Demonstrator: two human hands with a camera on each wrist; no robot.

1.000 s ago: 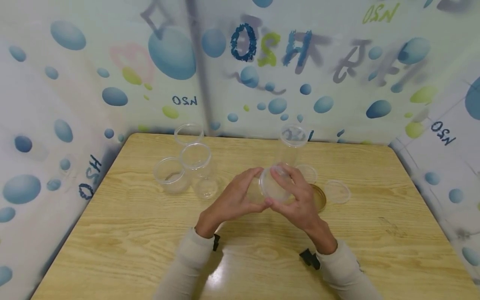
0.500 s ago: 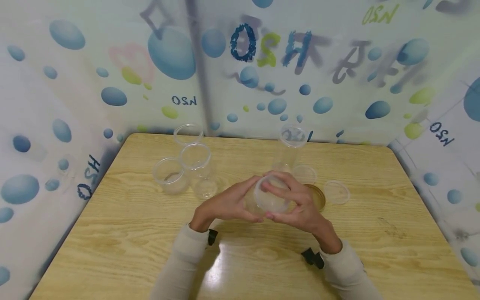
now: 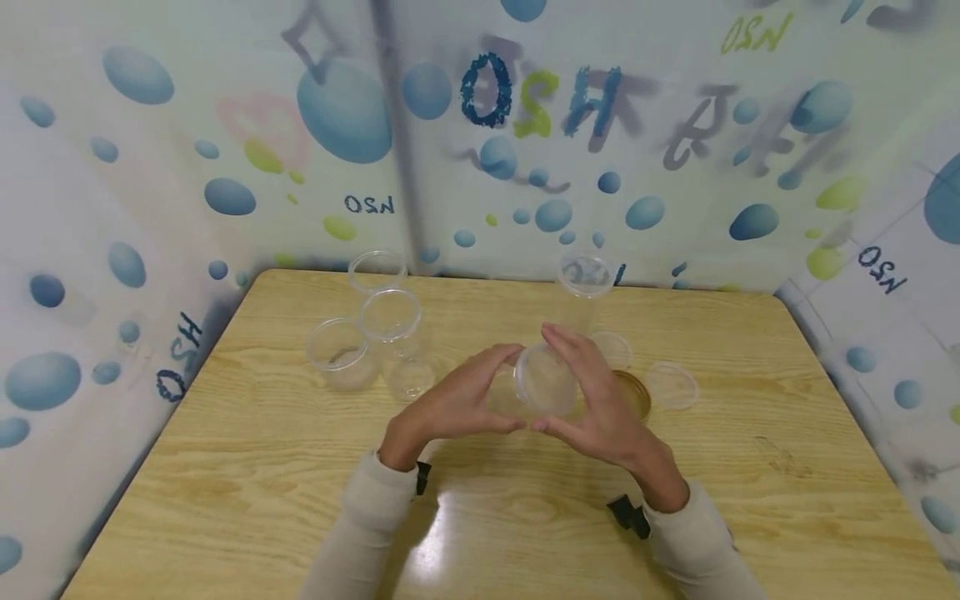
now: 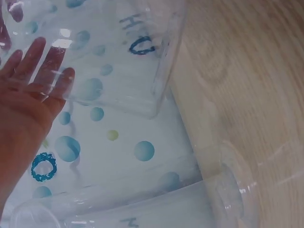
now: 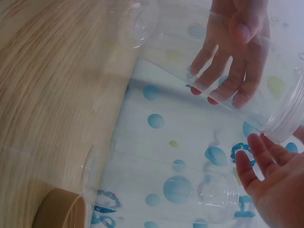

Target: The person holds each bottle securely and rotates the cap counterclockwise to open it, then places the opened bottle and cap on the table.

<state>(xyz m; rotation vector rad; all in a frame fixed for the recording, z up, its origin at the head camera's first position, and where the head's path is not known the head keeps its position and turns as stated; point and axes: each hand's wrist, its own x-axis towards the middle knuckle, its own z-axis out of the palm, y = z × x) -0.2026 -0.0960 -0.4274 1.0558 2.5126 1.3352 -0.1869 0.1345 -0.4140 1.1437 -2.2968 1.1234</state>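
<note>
My left hand (image 3: 461,400) holds a clear plastic jar (image 3: 506,393) tilted above the table, its round, cloudy end (image 3: 547,379) toward my right hand. In the right wrist view, the left thumb is on the near side of the jar wall and the fingers (image 5: 237,80) show through it. My right hand (image 3: 611,408) is spread around the cloudy end, thumb below and fingers above. Its fingers (image 5: 259,154) look loosely extended beside the thick rim (image 5: 287,116); whether they touch it, I cannot tell. Whether that end is a separate lid is unclear.
Several clear jars, including a wide one (image 3: 341,357), stand at the table's left. Another tall jar (image 3: 585,279) is at the back right. Nearer lie a gold-brown lid (image 3: 637,398) and two clear discs, one farther right (image 3: 672,385). A patterned wall backs the wooden table (image 3: 262,475).
The right index finger, earlier bent across the jar's cloudy end, has lifted off, and that hand has spread wider. The left hand keeps its hold, with the jar shifting only slightly.
</note>
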